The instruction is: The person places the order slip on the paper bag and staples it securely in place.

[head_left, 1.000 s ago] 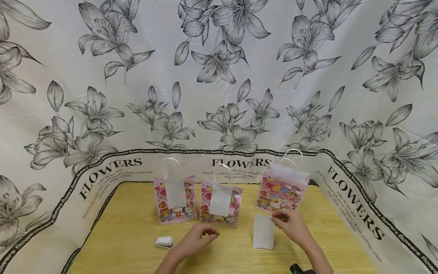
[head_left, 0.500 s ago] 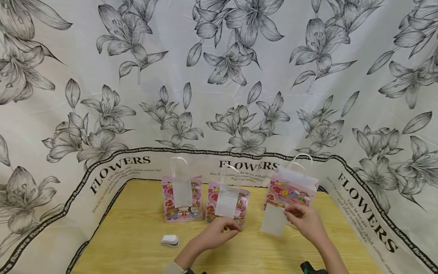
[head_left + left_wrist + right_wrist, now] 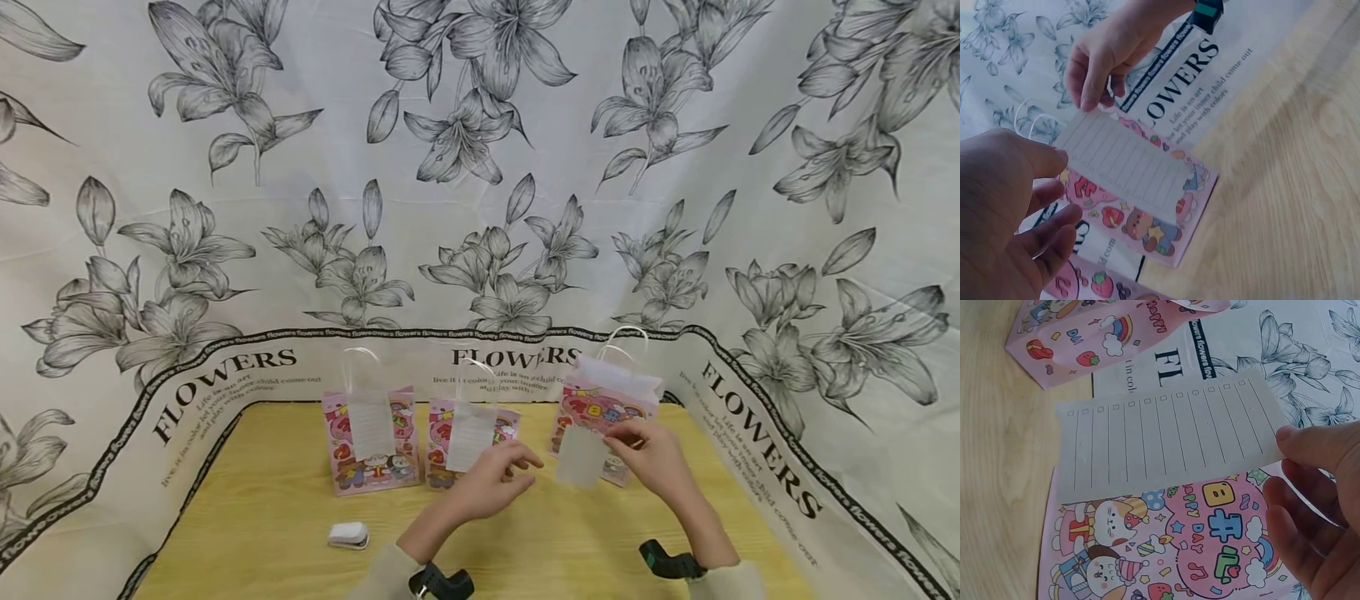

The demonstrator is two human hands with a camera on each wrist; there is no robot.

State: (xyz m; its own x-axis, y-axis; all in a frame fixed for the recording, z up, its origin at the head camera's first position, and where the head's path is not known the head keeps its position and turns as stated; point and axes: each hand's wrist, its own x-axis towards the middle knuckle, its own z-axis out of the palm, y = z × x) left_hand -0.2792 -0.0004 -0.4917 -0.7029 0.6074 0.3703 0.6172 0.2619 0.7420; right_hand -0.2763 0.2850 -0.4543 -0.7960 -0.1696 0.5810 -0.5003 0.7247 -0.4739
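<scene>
My right hand (image 3: 648, 454) pinches a lined checklist sheet (image 3: 581, 457) by its upper corner between thumb and fingers. In the right wrist view the lined sheet (image 3: 1166, 437) shows ruled lines with small boxes. It hangs in front of the rightmost pink gift bag (image 3: 570, 404), covering part of the bag's cartoon print. My left hand (image 3: 491, 483) holds nothing; its fingers are loosely bent. It hovers left of the sheet, overlapping the middle gift bag (image 3: 438, 429) in the head view. In the left wrist view its thumb (image 3: 1047, 156) is right by the sheet's edge.
The leftmost gift bag (image 3: 337, 467) and the middle one stand upright, each with a lined sheet on its front. A small white stapler-like object (image 3: 348, 535) lies at the front left of the wooden table (image 3: 262, 475). A flower-printed cloth (image 3: 487, 275) rises behind.
My right hand has raised the lined sheet from the table to in front of the right bag. My left hand has moved rightward, close to the sheet.
</scene>
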